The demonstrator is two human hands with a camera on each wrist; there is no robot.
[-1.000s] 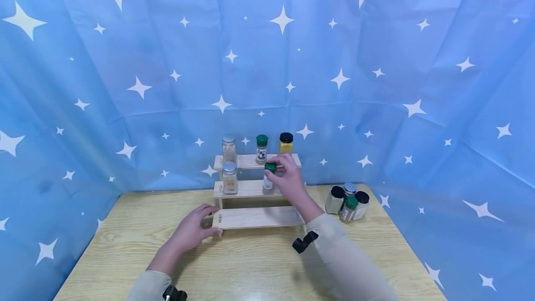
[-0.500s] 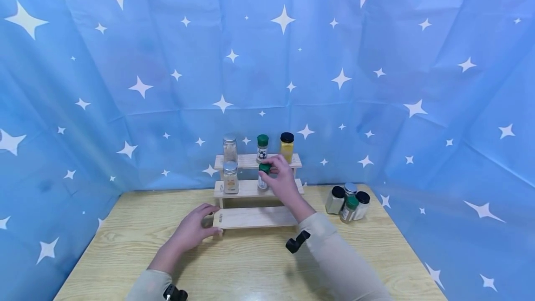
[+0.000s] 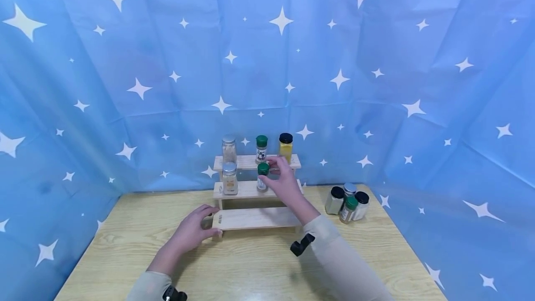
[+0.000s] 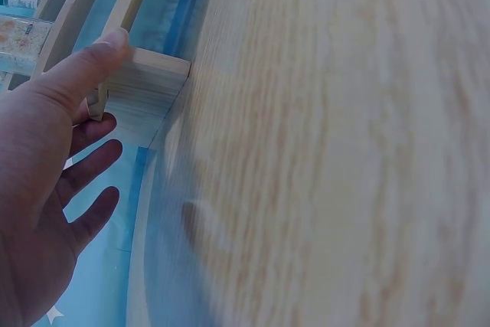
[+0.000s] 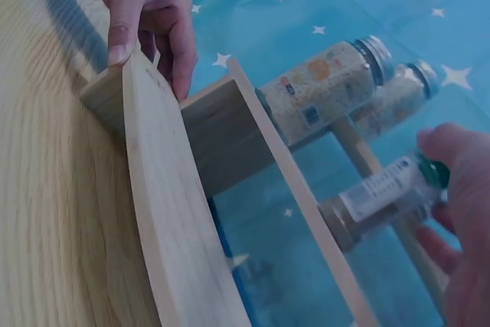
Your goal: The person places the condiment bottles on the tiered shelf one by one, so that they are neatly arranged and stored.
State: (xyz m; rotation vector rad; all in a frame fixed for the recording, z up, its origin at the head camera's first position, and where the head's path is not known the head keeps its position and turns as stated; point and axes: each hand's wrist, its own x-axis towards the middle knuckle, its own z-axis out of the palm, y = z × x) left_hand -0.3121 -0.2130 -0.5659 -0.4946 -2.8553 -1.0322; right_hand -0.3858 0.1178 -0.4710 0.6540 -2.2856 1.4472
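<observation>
A three-tier wooden spice rack (image 3: 257, 218) stands on the table. My left hand (image 3: 193, 229) pinches the left end of its lowest shelf, the thumb (image 4: 107, 50) on one side and a finger on the other. On the middle shelf, a green-capped spice jar (image 3: 262, 183) stands upright. Around its cap, my right hand (image 3: 286, 185) has thumb and fingers loosely spread; the cap shows between them. Left of it is a silver-lidded jar (image 3: 230, 181). The top shelf bears another silver-lidded jar (image 3: 229, 150), a green-capped jar (image 3: 261, 152) and a black-lidded yellow jar (image 3: 286, 147).
At the table's right rear, several jars stand close together: a black-lidded jar (image 3: 334, 201), a silver-lidded one (image 3: 349, 188), a green-capped one (image 3: 349, 210) and another black-lidded one (image 3: 361, 206). A blue star-patterned curtain (image 3: 267, 68) hangs behind the table (image 3: 242, 268).
The green-capped jar has moved left along the middle shelf with my right hand. Since then the right fingers have spread away from its cap. My left hand has stayed on the rack.
</observation>
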